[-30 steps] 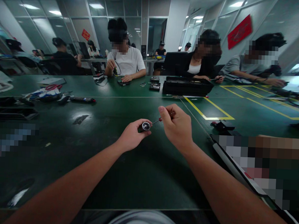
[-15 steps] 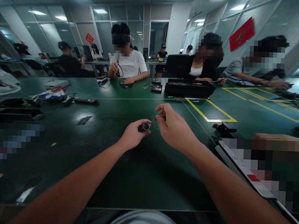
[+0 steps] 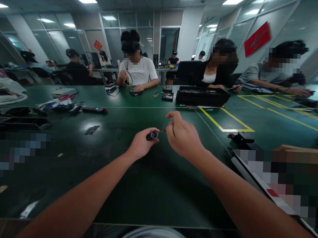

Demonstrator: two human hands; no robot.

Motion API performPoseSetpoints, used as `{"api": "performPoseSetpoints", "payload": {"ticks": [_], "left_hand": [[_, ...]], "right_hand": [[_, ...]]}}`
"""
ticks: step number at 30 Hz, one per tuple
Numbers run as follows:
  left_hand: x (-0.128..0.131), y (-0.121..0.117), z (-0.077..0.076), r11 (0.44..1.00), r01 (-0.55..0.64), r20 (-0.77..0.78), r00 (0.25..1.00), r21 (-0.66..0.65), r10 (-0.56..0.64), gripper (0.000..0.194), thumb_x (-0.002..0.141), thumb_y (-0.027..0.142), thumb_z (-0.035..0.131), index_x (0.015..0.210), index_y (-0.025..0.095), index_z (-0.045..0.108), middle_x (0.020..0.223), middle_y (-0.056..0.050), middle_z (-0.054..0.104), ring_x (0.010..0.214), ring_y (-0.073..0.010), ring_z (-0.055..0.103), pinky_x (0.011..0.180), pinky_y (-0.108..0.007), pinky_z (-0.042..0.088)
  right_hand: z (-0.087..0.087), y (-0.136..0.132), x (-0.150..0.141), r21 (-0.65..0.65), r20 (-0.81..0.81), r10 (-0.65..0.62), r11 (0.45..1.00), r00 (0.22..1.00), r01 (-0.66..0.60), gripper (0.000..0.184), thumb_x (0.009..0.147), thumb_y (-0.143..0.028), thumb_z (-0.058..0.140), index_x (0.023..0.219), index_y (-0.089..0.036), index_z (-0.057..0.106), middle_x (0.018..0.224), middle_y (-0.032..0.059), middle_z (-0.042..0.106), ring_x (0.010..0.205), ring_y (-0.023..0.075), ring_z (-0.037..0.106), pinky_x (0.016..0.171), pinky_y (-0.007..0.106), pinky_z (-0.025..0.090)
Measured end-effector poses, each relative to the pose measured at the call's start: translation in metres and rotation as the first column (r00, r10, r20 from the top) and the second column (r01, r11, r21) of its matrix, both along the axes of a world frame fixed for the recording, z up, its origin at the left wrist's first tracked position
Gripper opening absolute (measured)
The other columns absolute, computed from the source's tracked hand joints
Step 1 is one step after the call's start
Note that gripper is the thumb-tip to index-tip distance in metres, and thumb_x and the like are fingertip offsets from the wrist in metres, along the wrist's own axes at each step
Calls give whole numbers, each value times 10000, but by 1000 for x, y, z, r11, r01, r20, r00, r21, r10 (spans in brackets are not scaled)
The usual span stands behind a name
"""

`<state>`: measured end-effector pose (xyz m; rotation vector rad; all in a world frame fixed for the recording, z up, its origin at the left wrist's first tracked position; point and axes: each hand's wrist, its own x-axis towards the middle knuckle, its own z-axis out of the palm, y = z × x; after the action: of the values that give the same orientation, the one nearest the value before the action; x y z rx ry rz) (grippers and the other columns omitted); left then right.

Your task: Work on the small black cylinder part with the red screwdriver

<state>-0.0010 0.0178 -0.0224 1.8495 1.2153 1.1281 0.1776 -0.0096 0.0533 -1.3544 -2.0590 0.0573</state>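
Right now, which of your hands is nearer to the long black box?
Right. The right hand is on the near side of the black box, apart from it; the left hand is farther off leftward, holding a small cylinder.

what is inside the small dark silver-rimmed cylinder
In the left hand, the small dark silver-rimmed cylinder shows grey and black detail inside, too small to identify; deeper parts are hidden.

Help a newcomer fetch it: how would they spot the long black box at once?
On the green table, find the yellow tape outline nearest the person's right hand. The black box lies just beyond it, towards the far edge. It is long and open-topped, far bigger than the small dark parts to its left.
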Motion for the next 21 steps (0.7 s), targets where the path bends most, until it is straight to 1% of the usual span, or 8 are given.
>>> {"api": "performPoseSetpoints", "payload": {"ticks": [2, 4, 6, 9, 11, 16, 18, 21], "left_hand": [[0, -1, 2, 1000, -9, -7, 1000, -4, 9, 321, 803, 128, 736, 1116, 186, 702, 1116, -55, 727, 1041, -219, 663, 998, -391, 481], [0, -2, 2, 1000, -12, -17, 1000, 4, 12, 326, 804, 121, 734, 1123, 184, 704, 1127, -59, 725, 1056, -220, 659, 1005, -393, 478], [0, -2, 2, 1000, -11, -33, 999, 14, 12, 335, 806, 117, 735, 1132, 187, 705, 1141, -61, 722, 1077, -223, 655, 1013, -396, 475], [1, -2, 1, 1000, -9, -49, 999, 14, 10, 339, 806, 111, 735, 1133, 193, 707, 1148, -61, 721, 1090, -228, 653, 1015, -400, 480], [1, -3, 2, 1000, -13, -45, 999, 10, 14, 336, 809, 113, 731, 1133, 197, 705, 1154, -59, 719, 1093, -229, 653, 1014, -401, 485], [1, -3, 2, 1000, -19, -68, 997, 16, 20, 338, 814, 129, 740, 1143, 201, 704, 1157, -57, 716, 1093, -233, 649, 1010, -402, 484], [1, -4, 2, 1000, -15, -79, 997, 22, 17, 341, 815, 130, 741, 1146, 204, 703, 1161, -58, 717, 1100, -236, 648, 1018, -408, 478], [2, -5, 1, 1000, -16, -75, 997, 27, 18, 345, 801, 114, 745, 1131, 208, 705, 1149, -53, 723, 1095, -236, 653, 1022, -408, 477]], "right_hand": [[-1, 1, 0, 4, -4, -43, 999, 999, 43, 295, 979, -259, 373, 1198, -165, 548, 809, 81, 730, 740, 254, 674, 632, 335, 382], [-4, 2, 0, -8, -3, -111, 994, 994, 111, 297, 1016, -343, 352, 1122, -193, 585, 773, 75, 718, 684, 251, 660, 601, 331, 359], [-8, 3, 0, -25, -25, -134, 991, 991, 133, 310, 1029, -373, 337, 1086, -209, 594, 751, 66, 710, 640, 243, 647, 585, 329, 345], [-14, 4, 3, -34, -122, -65, 998, 990, 61, 263, 1008, -306, 363, 1172, -201, 541, 773, 58, 716, 652, 238, 652, 608, 336, 373], [-19, 5, 4, -5, -186, -1, 1000, 983, 0, 272, 997, -297, 385, 1218, -184, 497, 804, 66, 713, 689, 239, 658, 642, 346, 406], [-26, 7, 6, 107, -218, 105, 991, 970, -84, 247, 979, -270, 414, 1189, -171, 498, 925, 113, 694, 845, 250, 667, 740, 365, 455], [-25, 7, 6, 86, -209, 92, 993, 974, -76, 243, 992, -290, 406, 1177, -180, 520, 888, 93, 700, 800, 237, 667, 714, 352, 446], [-23, 7, 5, 32, -144, -11, 999, 989, 16, 287, 1024, -394, 376, 1031, -212, 598, 746, 49, 688, 647, 216, 636, 613, 326, 384]]}}
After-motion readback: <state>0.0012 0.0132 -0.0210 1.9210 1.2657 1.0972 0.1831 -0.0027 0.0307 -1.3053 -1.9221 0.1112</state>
